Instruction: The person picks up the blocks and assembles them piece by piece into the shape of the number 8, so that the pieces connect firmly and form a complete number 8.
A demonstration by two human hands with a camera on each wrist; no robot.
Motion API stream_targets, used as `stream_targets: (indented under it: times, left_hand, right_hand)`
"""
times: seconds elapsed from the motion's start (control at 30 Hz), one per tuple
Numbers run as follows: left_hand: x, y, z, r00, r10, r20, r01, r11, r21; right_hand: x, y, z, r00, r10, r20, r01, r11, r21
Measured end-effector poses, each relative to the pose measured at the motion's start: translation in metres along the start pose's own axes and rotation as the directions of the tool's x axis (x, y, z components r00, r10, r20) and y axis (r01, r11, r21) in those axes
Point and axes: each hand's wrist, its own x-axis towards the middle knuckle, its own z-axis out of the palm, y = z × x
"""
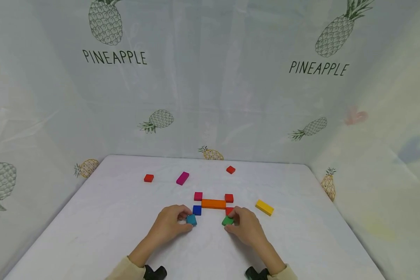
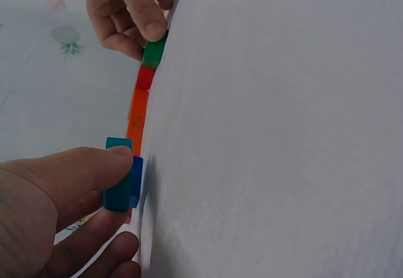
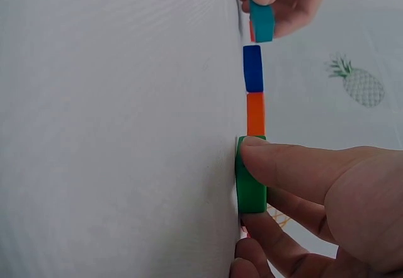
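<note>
Between thumb and fingers, my left hand [image 1: 169, 223] pinches a teal block [image 1: 191, 220], just in front of a dark blue block [image 1: 197, 210]. My right hand [image 1: 246, 226] pinches a green block [image 1: 227, 221] near a red block [image 1: 229, 210], which the fingers partly cover. A long orange block [image 1: 213, 204] lies between the blue and red blocks. At its far corners lie a crimson block [image 1: 198, 196] and another red block [image 1: 229, 198]. In the left wrist view the teal block [image 2: 118, 176] hides part of the blue one.
A yellow block [image 1: 264, 207] lies right of my right hand. Farther back on the white table [image 1: 91, 217] are a magenta block [image 1: 182, 178], a small red block [image 1: 148, 178] and an orange-red block [image 1: 230, 169]. A pineapple-print curtain [image 1: 210, 77] stands behind the table.
</note>
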Motion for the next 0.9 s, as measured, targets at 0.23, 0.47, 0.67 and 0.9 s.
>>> stream_targets:
  times: [0.23, 0.47, 0.67, 0.9]
  left_hand:
    - [0.001, 0.006, 0.007, 1.0, 0.006, -0.009, -0.006, 1.0, 0.024]
    - [0.003, 0.012, 0.015, 1.0, 0.016, -0.026, -0.014, 0.998, 0.054]
    - [0.005, 0.014, 0.021, 0.998, 0.025, -0.053, -0.021, 0.997, 0.076]
    - [0.005, 0.018, 0.025, 0.998, -0.002, -0.064, 0.008, 0.996, 0.086]
  right_hand:
    - [-0.001, 0.0, -0.001, 1.0, 0.003, 0.002, -0.003, 1.0, 0.003]
    - [-0.001, -0.002, -0.001, 1.0, 0.01, 0.0, -0.01, 1.0, 0.002]
    - [0.0, 0.0, -0.001, 1.0, 0.006, -0.004, -0.006, 1.0, 0.002]
    - [0.0, 0.001, 0.0, 1.0, -0.002, -0.002, 0.002, 1.0, -0.003]
